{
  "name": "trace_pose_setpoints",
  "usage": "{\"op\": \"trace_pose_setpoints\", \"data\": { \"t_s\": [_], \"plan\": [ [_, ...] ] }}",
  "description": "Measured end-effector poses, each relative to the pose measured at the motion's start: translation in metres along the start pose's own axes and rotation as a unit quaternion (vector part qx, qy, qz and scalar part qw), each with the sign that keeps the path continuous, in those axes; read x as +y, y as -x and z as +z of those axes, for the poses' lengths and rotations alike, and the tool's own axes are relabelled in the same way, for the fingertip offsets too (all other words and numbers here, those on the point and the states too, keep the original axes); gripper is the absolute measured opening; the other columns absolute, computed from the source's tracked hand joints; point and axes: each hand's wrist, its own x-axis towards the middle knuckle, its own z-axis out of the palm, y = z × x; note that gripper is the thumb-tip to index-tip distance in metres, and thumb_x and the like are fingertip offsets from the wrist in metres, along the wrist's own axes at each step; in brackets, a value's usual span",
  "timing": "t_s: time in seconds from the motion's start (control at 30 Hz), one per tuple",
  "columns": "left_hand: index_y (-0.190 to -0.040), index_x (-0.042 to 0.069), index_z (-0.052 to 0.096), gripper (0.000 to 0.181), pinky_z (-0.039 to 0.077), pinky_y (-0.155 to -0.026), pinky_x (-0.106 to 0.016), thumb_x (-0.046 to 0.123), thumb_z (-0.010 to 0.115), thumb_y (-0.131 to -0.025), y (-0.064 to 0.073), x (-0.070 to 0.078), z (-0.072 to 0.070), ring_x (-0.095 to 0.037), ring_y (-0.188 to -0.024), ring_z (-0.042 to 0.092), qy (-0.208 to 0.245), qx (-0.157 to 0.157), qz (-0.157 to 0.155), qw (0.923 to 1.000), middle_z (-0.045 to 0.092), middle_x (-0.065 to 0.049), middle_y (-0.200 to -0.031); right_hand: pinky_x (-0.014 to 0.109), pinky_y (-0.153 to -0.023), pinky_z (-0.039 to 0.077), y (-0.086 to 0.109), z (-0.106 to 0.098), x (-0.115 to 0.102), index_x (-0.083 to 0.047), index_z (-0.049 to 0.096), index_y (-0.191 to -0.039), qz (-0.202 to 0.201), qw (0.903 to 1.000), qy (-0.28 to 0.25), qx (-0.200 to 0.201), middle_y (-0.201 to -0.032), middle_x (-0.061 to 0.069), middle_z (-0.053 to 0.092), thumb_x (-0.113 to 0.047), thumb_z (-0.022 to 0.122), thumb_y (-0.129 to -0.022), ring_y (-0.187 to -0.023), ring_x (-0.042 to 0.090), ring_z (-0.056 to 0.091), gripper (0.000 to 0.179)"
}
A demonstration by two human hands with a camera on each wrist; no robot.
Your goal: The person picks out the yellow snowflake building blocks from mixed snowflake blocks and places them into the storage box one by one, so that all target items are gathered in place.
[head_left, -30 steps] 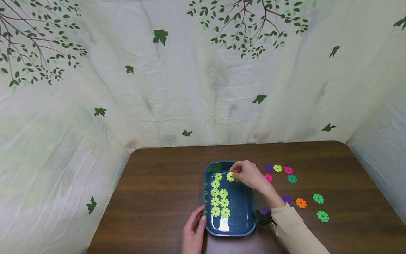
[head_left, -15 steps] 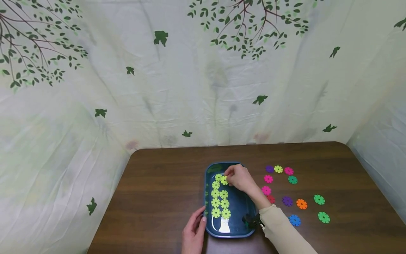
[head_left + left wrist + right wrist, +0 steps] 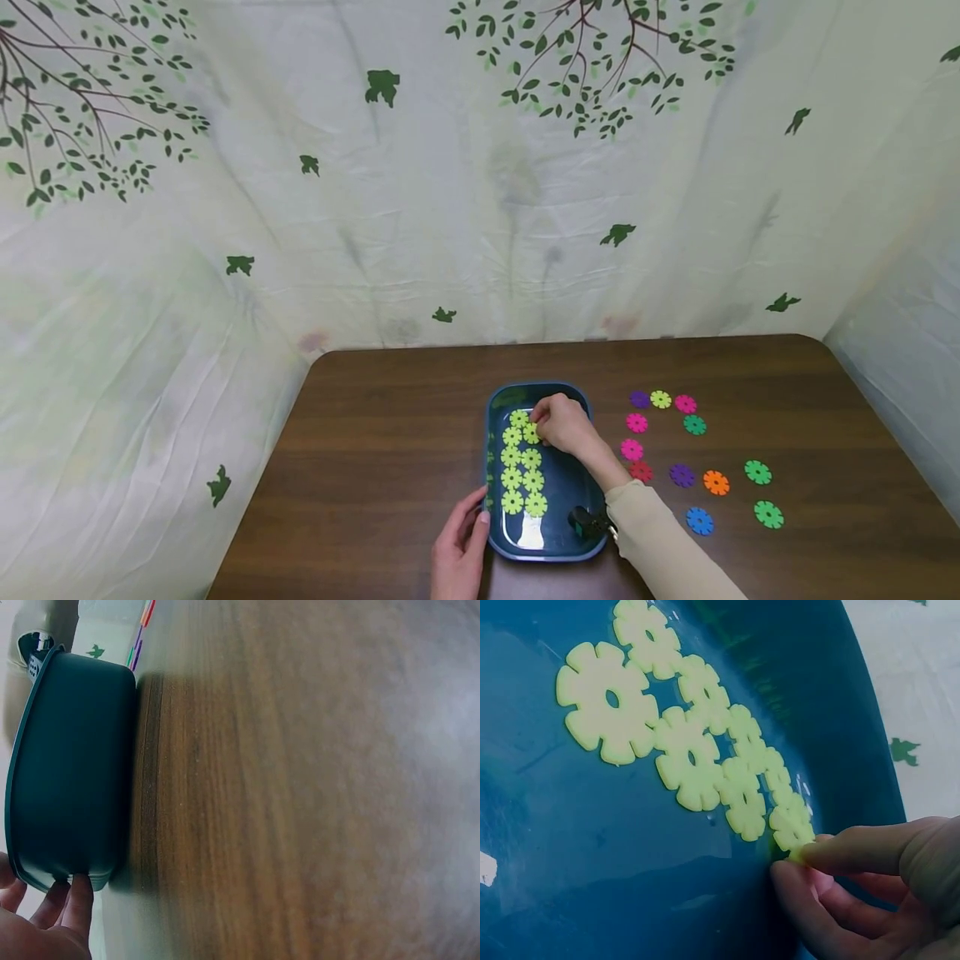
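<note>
A blue tray [image 3: 558, 546] stands on the table, with yellow flower-shaped discs [image 3: 512, 478] laid in two touching columns along its left side. My right hand [image 3: 566, 427] is over the tray's far part. Its thumb and fingers pinch the edge of a yellow flower-shaped disc [image 3: 789, 827] at the far end of the right column. My left hand [image 3: 457, 550] rests against the outside of the tray's left wall. In the left wrist view, its extended fingers [image 3: 79, 904] touch the tray's outer side [image 3: 71, 772].
Right of the tray, loose flower-shaped discs lie on the brown table [image 3: 390, 442]: among them a purple disc [image 3: 682, 476], an orange disc [image 3: 716, 482], a blue disc [image 3: 700, 522] and a green disc [image 3: 768, 514]. A leaf-printed cloth [image 3: 450, 208] hangs behind the table.
My right hand has carried the yellow disc leftward from the tray's middle, then slightly nearer, to sit beside the left column. My left hand has stayed at the tray's side.
</note>
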Motion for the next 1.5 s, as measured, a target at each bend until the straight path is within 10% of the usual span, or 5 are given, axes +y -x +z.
{"op": "trace_pose_setpoints", "data": {
  "t_s": [0.57, 1.5],
  "plan": [
    [-0.129, 0.02, 0.062, 0.032, 0.05, -0.094, -0.041, 0.013, 0.058, -0.099, 0.0, 0.001, 0.001, -0.025, -0.117, 0.059, -0.001, 0.0, -0.008, 1.0, 0.059, -0.009, -0.134, 0.029, -0.055, 0.045, -0.001, 0.004, 0.004, -0.006, 0.073, -0.084, -0.024, 0.9981, 0.054, 0.019, -0.072, -0.002, 0.062, 0.006, 0.067, -0.081, -0.06, 0.015, 0.053, 0.014],
    [-0.13, 0.019, 0.062, 0.031, 0.051, -0.093, -0.038, 0.013, 0.058, -0.099, 0.0, 0.0, 0.0, -0.026, -0.117, 0.059, 0.004, -0.002, 0.004, 1.0, 0.058, -0.009, -0.134, 0.034, -0.075, 0.055, 0.02, -0.021, -0.016, -0.002, 0.07, -0.105, -0.06, 0.9955, -0.065, 0.034, -0.09, 0.004, 0.067, -0.003, 0.069, -0.09, -0.081, 0.016, 0.061, 0.015]
  ]
}}
